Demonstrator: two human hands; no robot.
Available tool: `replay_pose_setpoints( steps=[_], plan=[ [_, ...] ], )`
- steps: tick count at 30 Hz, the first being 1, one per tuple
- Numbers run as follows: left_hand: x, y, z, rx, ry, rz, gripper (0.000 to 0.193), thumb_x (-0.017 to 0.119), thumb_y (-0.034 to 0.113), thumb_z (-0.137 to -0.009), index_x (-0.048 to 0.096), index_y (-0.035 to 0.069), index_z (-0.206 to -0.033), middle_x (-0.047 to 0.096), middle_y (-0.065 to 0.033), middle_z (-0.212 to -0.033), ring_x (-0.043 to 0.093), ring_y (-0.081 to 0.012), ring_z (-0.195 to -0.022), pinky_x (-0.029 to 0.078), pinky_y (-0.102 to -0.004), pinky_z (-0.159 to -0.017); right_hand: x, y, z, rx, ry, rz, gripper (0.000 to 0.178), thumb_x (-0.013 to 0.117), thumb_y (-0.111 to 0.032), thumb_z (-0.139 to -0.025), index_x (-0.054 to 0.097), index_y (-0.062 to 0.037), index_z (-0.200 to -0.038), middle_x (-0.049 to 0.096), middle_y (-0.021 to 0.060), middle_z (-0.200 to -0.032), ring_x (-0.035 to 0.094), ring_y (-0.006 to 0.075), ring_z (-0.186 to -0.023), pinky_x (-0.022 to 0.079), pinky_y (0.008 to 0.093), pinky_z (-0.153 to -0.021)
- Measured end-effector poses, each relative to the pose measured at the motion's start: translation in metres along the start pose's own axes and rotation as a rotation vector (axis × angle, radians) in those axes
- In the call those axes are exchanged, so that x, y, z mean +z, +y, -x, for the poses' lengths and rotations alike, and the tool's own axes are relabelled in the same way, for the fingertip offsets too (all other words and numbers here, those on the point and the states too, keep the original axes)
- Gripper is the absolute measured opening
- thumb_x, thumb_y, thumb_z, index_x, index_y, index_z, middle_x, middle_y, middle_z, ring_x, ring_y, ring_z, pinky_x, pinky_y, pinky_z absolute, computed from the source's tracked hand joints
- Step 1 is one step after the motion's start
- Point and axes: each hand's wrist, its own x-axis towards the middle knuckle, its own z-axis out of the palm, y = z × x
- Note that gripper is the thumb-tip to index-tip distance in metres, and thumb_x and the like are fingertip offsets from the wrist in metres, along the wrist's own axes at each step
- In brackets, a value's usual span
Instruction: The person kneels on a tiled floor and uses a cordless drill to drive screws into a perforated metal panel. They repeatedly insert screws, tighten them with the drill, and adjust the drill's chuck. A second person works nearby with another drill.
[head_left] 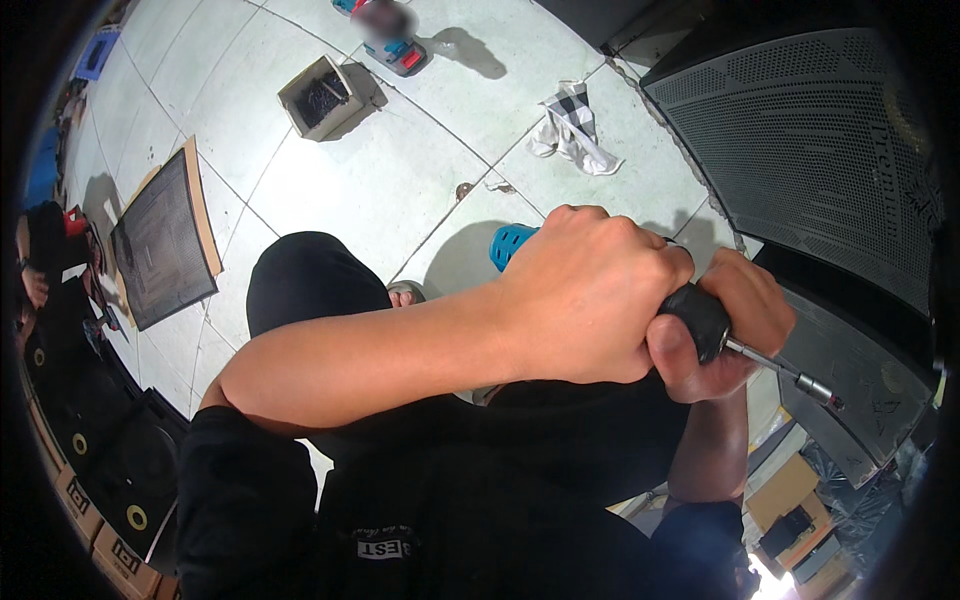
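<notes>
Gripping hands: both grips are clamped on one power driver (pixel 700 322); the left hand (pixel 590 295) wraps and mostly hides its body, the right hand (pixel 745 305) closes around its black front end, likely for steadiness.
Power driver: held above the black-clad lap (pixel 560 430); a teal vented part (pixel 509 246), perhaps its rear, shows beyond the left hand.
Metal bit (pixel 762 358): points down and right, its socket tip left uncovered by fingers.
Grey panel (pixel 850 365): just beyond the tip, at the right.
Black perforated panel (pixel 810 165): slants beyond the grey one.
Checked cloth (pixel 575 128): lies crumpled on the tiled floor (pixel 400 180), ahead.
Small box (pixel 343 122): open-topped, so its small dark pieces, probably screws, can be picked out.
Flat mesh panel (pixel 165 250): lies at left on brown cardboard (pixel 203 205), perhaps for protection.
Second power tool (pixel 405 58): rests beyond the box, partly blurred, seemingly set aside.
Black cabinets (pixel 125 455): line the left rim; another person's hand (pixel 35 288) shows farther off.
</notes>
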Motion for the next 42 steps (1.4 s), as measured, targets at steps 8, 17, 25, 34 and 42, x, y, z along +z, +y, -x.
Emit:
replay_pose_setpoints(
  steps=[8, 17, 25, 34, 42],
  plan=[
    [0.000, 0.002, 0.000, 0.001, -0.030, 0.056, 0.023, 0.070, 0.016, -0.060, 0.069, 0.004, -0.079, 0.073, -0.0156, -0.079, 0.072, -0.0380, -0.073, 0.058, -0.0466, -0.069, -0.002, -0.002, 0.001, -0.037, 0.026, 0.000, 0.054, 0.074, -0.050, -0.083, 0.049, -0.0055, -0.064, 0.047, 0.0063, -0.057, 0.049, 0.0220, -0.046, 0.040, 0.0329, -0.046],
    [0.012, -0.004, 0.002, 0.102, 0.205, -0.024, 0.026, 0.071, 0.021, -0.059, 0.063, 0.008, -0.080, 0.064, -0.0088, -0.072, 0.066, -0.0362, -0.070, 0.054, -0.0451, -0.067, 0.002, -0.007, 0.005, 0.020, 0.056, 0.055, 0.052, 0.073, -0.047, -0.085, 0.050, -0.0054, -0.064, 0.050, 0.0079, -0.058, 0.052, 0.0254, -0.047, 0.045, 0.0342, -0.048],
    [-0.004, -0.004, 0.000, 0.137, -0.034, 0.022, 0.023, 0.073, 0.019, -0.057, 0.068, 0.006, -0.075, 0.069, -0.0113, -0.072, 0.069, -0.0360, -0.070, 0.056, -0.0448, -0.066, -0.003, -0.003, 0.002, -0.179, 0.027, 0.064, 0.060, 0.067, -0.056, -0.088, 0.049, -0.0032, -0.065, 0.046, 0.0086, -0.059, 0.050, 0.0236, -0.050, 0.040, 0.0339, -0.048],
    [0.007, -0.005, 0.003, 0.190, 0.182, -0.042, 0.029, 0.073, 0.025, -0.057, 0.064, 0.008, -0.079, 0.064, -0.0072, -0.069, 0.066, -0.0328, -0.067, 0.053, -0.0431, -0.065, -0.005, -0.013, 0.007, -0.036, 0.057, 0.137, 0.058, 0.070, -0.053, -0.087, 0.051, -0.0033, -0.064, 0.049, 0.0107, -0.058, 0.053, 0.0256, -0.049, 0.044, 0.0346, -0.047],
    [-0.001, -0.003, 0.004, 0.161, 0.051, 0.000, 0.025, 0.073, 0.022, -0.058, 0.066, 0.007, -0.077, 0.064, -0.0093, -0.069, 0.067, -0.0350, -0.067, 0.053, -0.0449, -0.063, 0.004, -0.015, 0.008, -0.050, 0.091, 0.078, 0.061, 0.067, -0.056, -0.088, 0.049, -0.0029, -0.064, 0.045, 0.0095, -0.058, 0.049, 0.0228, -0.049, 0.038, 0.0343, -0.046]
  ],
)
